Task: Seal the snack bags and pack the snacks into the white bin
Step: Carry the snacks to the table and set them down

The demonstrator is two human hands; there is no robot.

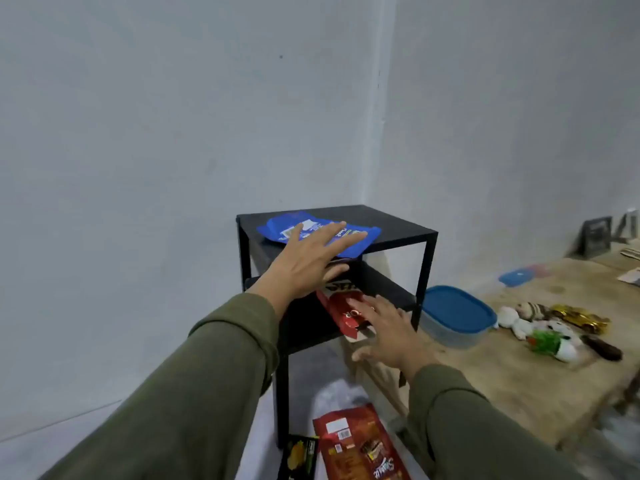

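A black two-tier shelf [398, 226] stands in the corner of the room. On its top tier lies a blue snack bag [360, 237], flat, its near edge reaching the shelf's front rail. The left hand [304, 261] hovers at that front rail with fingers [337, 230] spread wide, the tips over the blue bag, gripping nothing. On the lower tier a red snack bag [341, 311] juts past the shelf's front edge. The right hand [389, 332] is just beside it, fingers splayed and empty, tips over the red bag's near end. On the floor in front of the shelf lie a red-orange snack bag [360, 448] and a black snack bag [299, 457]. Right of the shelf, a wooden counter [519, 375] carries a blue-lidded container [455, 315].
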